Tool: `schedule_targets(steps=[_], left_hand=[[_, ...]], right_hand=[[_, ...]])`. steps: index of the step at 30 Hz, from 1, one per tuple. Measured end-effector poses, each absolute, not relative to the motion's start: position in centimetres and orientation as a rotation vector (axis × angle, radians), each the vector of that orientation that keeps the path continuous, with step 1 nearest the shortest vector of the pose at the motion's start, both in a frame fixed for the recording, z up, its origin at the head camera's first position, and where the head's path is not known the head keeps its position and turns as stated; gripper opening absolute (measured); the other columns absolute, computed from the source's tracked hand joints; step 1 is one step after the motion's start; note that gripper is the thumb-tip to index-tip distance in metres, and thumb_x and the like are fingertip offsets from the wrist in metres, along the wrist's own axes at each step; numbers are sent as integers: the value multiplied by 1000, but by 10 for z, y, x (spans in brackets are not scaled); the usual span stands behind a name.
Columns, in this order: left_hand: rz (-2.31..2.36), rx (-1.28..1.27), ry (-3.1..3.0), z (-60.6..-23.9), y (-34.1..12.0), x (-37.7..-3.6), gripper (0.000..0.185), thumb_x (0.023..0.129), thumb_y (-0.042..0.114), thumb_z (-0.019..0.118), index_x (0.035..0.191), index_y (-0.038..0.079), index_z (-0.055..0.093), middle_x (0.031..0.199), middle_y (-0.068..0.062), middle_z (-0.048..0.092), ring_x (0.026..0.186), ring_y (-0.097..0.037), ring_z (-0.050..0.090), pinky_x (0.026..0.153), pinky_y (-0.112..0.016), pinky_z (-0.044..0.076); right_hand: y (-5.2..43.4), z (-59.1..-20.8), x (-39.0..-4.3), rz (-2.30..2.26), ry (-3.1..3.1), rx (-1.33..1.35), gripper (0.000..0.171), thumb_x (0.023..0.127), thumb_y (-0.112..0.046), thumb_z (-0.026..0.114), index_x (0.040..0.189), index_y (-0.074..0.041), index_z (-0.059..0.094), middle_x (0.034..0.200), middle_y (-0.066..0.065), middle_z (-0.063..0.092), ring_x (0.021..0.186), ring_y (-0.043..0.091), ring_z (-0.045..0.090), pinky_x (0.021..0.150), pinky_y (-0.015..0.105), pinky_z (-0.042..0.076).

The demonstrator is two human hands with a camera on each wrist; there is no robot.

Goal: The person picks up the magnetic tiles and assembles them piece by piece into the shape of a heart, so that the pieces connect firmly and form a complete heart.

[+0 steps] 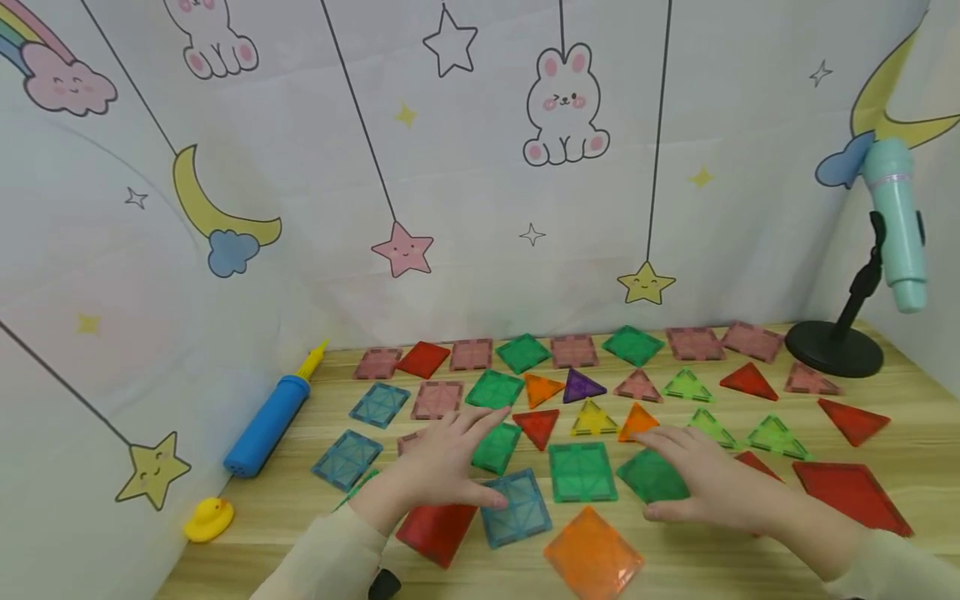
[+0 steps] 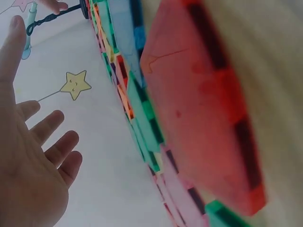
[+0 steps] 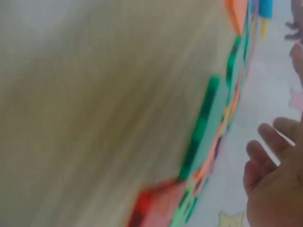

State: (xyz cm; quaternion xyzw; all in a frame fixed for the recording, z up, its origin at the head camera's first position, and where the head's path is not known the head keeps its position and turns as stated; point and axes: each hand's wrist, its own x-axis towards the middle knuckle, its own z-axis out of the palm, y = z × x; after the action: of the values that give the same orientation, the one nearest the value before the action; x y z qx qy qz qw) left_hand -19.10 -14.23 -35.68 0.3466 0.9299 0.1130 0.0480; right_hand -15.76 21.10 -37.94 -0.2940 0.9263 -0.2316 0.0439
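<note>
My left hand [image 1: 444,460] hovers over the tiles at the middle left, its fingers spread and nothing in them. Below it lie a red square tile [image 1: 437,533] and a blue square tile [image 1: 517,508]. The left wrist view shows the same red tile [image 2: 194,104] flat on the table beside the hand [image 2: 38,146]. My right hand [image 1: 701,477] is held above a green square tile [image 1: 651,477], partly covering it. Its relaxed fingers hold nothing, as the right hand [image 3: 279,165] shows in the right wrist view. Between the hands lie a green tile [image 1: 582,472] and an orange tile [image 1: 593,553].
Several translucent square and triangular tiles spread toward the back of the wooden table [image 1: 285,521]. A blue pump-like tube [image 1: 268,425] and a yellow rubber duck [image 1: 209,520] sit at the left edge. A mint microphone [image 1: 897,225] on a black stand [image 1: 835,348] stands back right.
</note>
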Motion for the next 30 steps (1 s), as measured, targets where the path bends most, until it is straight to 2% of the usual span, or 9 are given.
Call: schedule_targets(steps=[3, 7, 11, 15, 18, 23, 27, 30], left_hand=[[353, 1094, 2777, -364, -142, -187, 99, 72, 59, 71, 150, 20, 24, 143, -6, 36, 126, -31, 36, 100, -61, 27], [349, 1131, 2706, -373, -140, -184, 92, 73, 59, 70, 145, 15, 34, 139, -3, 40, 120, -23, 41, 100, -53, 32], [328, 1142, 2663, -380, -139, -182, 82, 77, 56, 68, 142, 15, 38, 137, -1, 42, 118, -20, 42, 97, -45, 37], [254, 1174, 2640, -386, -138, -179, 73, 80, 52, 67, 139, 17, 42, 135, 0, 45, 113, -19, 43, 91, -40, 39], [216, 1190, 2605, -387, -137, -177, 66, 81, 49, 68, 136, 21, 46, 137, 4, 44, 110, -17, 41, 89, -38, 37], [251, 1227, 2494, -387, -140, -173, 55, 83, 43, 68, 133, 25, 51, 140, 11, 40, 115, -17, 39, 96, -42, 34], [303, 1314, 2407, -385, -140, -168, 51, 86, 37, 68, 132, 24, 52, 140, 11, 41, 118, -17, 39, 97, -38, 35], [316, 1367, 2349, -383, -136, -164, 50, 86, 35, 68, 132, 24, 52, 139, 12, 42, 116, -14, 39, 96, -30, 35]], right_hand=[[203, -385, -149, -728, 2727, -933, 79, 79, -61, 62, 137, -10, 45, 132, 7, 44, 117, 33, 42, 88, 57, 40], [191, -392, -138, -721, 2638, -988, 72, 81, -62, 59, 135, -16, 48, 129, -1, 44, 113, 24, 43, 87, 48, 43], [179, -400, -131, -701, 2577, -1015, 65, 81, -64, 57, 131, -24, 51, 126, -8, 47, 110, 18, 43, 86, 43, 44], [171, -408, -130, -636, 2593, -1130, 63, 80, -65, 56, 126, -24, 54, 118, -12, 48, 105, 13, 45, 84, 39, 45], [171, -411, -131, -621, 2604, -1211, 58, 81, -62, 57, 124, -23, 55, 117, -12, 48, 103, 13, 45, 83, 39, 45], [179, -412, -135, -664, 2555, -1242, 46, 86, -55, 58, 125, -30, 55, 121, -14, 50, 103, 13, 44, 83, 38, 43], [184, -409, -139, -704, 2493, -1244, 37, 91, -36, 60, 128, -31, 55, 128, -13, 51, 112, 19, 45, 87, 38, 43], [181, -407, -139, -749, 2416, -1164, 42, 90, -30, 62, 131, -32, 52, 133, -14, 48, 122, 30, 40, 93, 49, 39]])
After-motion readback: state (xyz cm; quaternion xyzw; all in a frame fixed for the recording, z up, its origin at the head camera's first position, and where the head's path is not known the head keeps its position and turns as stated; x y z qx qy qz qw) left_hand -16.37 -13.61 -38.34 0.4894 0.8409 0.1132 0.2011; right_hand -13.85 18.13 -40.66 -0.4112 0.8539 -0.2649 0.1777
